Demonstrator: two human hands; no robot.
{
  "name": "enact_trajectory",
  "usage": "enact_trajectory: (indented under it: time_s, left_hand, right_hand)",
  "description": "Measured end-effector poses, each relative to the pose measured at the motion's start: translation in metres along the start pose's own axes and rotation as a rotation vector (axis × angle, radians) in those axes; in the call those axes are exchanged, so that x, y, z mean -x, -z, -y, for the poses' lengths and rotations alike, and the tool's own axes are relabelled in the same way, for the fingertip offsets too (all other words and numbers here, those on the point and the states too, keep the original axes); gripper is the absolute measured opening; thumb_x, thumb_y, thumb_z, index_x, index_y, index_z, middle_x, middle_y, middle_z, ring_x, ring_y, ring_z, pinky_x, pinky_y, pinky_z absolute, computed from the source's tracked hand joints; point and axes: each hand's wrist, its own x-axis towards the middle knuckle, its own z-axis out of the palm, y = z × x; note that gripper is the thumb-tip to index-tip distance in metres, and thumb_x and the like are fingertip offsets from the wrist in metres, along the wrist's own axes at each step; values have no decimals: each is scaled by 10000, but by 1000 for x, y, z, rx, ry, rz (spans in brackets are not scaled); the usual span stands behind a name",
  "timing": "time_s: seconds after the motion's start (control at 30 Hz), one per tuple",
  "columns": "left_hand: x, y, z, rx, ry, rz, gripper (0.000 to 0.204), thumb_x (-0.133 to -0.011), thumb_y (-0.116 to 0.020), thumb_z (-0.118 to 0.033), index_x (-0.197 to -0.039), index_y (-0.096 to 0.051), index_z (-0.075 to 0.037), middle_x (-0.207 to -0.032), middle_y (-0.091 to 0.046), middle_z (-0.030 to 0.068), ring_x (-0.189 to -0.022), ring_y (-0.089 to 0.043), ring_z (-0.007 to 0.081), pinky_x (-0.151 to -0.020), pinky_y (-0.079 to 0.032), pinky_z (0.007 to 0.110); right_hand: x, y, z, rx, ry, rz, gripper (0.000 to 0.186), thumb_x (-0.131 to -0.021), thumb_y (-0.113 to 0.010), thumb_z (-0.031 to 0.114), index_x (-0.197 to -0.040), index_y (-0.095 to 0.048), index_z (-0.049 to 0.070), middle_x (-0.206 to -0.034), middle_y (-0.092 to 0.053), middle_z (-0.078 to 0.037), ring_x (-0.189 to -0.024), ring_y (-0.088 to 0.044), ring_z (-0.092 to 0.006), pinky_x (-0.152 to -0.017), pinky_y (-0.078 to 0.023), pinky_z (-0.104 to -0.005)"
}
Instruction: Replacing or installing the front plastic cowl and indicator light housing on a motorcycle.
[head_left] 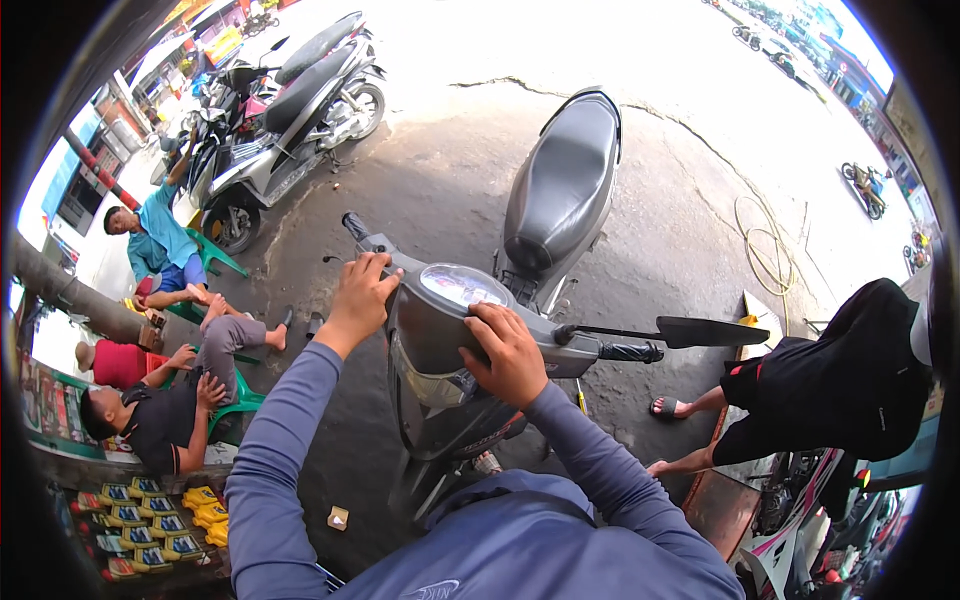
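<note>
A grey motor scooter stands in front of me, its headlight side toward me. My left hand [362, 300] grips the left edge of its handlebar cover [425, 325], fingers curled over the top. On the other side my right hand [508, 352] holds the same cover, fingers bent over the rim beside the round speedometer [465, 285] and thumb on the front. Below the hands is the headlight [432, 385]. A black mirror [710, 332] sticks out to the right above the right grip [630, 352]. The left grip [354, 226] is bare. Behind the handlebar lies the dark seat [562, 185].
Several scooters [300, 100] are parked at the far left. Two people [160, 250] sit on green stools [235, 408] at left, near rows of bottles [150, 530]. A person in black [840, 370] stands at right. A coiled hose [768, 250] lies on the ground.
</note>
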Motion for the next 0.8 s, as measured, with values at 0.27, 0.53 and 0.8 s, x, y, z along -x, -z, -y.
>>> enact_trajectory:
  time_s: [0.27,0.53,0.8]
  left_hand:
    - [-3,-5,2,2,21,26,229,-783,-601,-33,-976,-724,-45,-1128,-594,88,-1153,-506,258,-944,-393,403]
    - [14,-9,-1,-3,122,123,390,-779,-554,20,-1139,-681,-61,-1282,-567,120,-1227,-501,296,-976,-421,419]
    - [111,7,-153,1182,806,-571,124,-870,-584,35,-991,-601,16,-902,-639,76,-822,-632,135,-740,-511,255]
  right_hand:
    - [5,-3,1,-37,18,8,430,-783,-707,188,-1153,-574,14,-1254,-554,-177,-1218,-515,-352,-1060,-390,-457]
    - [44,30,34,-354,-192,-97,629,-819,-699,123,-1380,-433,19,-1311,-540,-201,-1155,-577,-332,-983,-456,-422]
    - [253,54,-59,-210,-660,487,412,-831,-702,245,-1155,-614,7,-1075,-676,-159,-928,-677,-300,-785,-533,-388]
